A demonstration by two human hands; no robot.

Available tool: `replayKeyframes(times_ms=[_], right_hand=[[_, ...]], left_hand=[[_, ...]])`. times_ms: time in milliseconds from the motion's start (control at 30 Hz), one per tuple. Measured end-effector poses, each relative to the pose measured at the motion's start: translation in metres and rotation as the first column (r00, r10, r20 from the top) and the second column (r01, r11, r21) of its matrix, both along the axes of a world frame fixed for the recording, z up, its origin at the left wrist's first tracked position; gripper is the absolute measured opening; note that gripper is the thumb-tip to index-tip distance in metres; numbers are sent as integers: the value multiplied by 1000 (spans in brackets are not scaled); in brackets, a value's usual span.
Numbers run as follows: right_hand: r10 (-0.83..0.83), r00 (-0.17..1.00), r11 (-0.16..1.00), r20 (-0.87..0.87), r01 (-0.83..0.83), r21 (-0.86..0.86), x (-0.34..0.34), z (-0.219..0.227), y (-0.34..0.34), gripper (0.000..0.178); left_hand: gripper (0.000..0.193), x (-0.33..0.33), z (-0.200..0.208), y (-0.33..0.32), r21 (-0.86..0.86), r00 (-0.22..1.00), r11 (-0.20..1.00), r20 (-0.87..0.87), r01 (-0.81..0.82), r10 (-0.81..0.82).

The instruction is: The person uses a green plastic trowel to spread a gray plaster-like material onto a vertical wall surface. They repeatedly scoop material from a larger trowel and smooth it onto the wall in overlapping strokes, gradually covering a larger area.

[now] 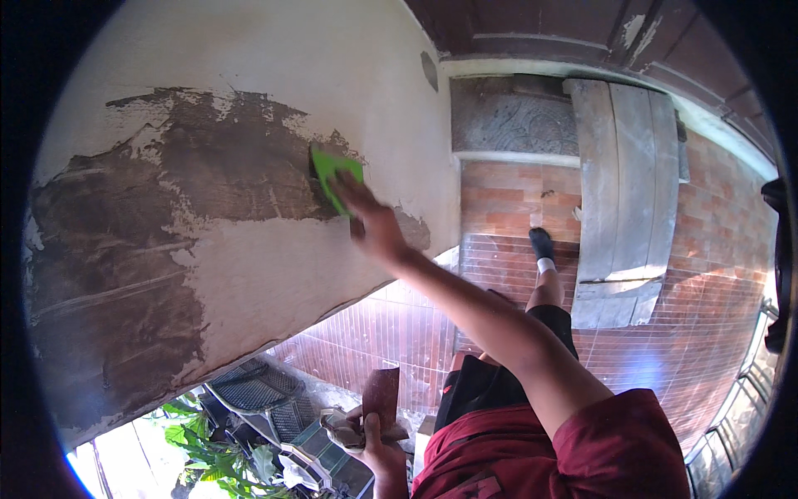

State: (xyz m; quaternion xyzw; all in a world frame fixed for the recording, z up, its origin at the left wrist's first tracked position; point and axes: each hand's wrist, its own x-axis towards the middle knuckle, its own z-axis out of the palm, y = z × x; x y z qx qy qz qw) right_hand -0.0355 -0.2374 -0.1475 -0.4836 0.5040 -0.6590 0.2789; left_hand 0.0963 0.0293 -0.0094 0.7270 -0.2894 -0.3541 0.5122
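Note:
My right hand point(378, 224) reaches up and out to the wall and grips a green plastic spreader point(332, 169). Its edge lies against the wall point(274, 266), at the right end of a brown-grey patch point(241, 158) with ragged borders. Around that patch the wall has a smooth cream coat. Low in the view, my left hand point(378, 445) is closed around a crumpled greyish bag or cloth point(341, 426) and a flat reddish-brown piece point(381, 395) that stands up from the fingers. Whatever is inside the crumpled material is hidden.
A long plank board point(619, 200) lies over the reddish tiled floor point(715, 249) and a step point(515, 121). Under the wall's lower edge are a dark woven chair point(258, 387) and leafy plants point(208, 453). A brown panelled door point(565, 21) is at the top right.

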Motion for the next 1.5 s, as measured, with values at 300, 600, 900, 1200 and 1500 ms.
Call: replayKeyframes(times_ms=[300, 600, 900, 1200, 1500], right_hand=[[-5, 996, 1000, 90, 6, -13, -14, -3, 79, 69], [68, 994, 996, -81, -72, -47, 8, 13, 19, 81], [3, 997, 999, 72, -1, -35, -28, 10, 54, 62], [50, 998, 998, 31, -49, -39, 18, 46, 38, 76], [-47, 998, 995, 28, 50, -91, -16, 49, 85, 60]], left_hand=[[22, -13, 7, -3, 39, 999, 998, -20, 47, -46], [23, -15, 6, 1, -67, 999, 997, 20, -30, 32], [27, -4, 9, 11, -32, 999, 999, -36, 38, -39], [36, 5, 22, 24, 63, 1000, 998, -11, -20, 21], [34, 5, 28, 28, 76, 998, 997, 60, 4, -8]])
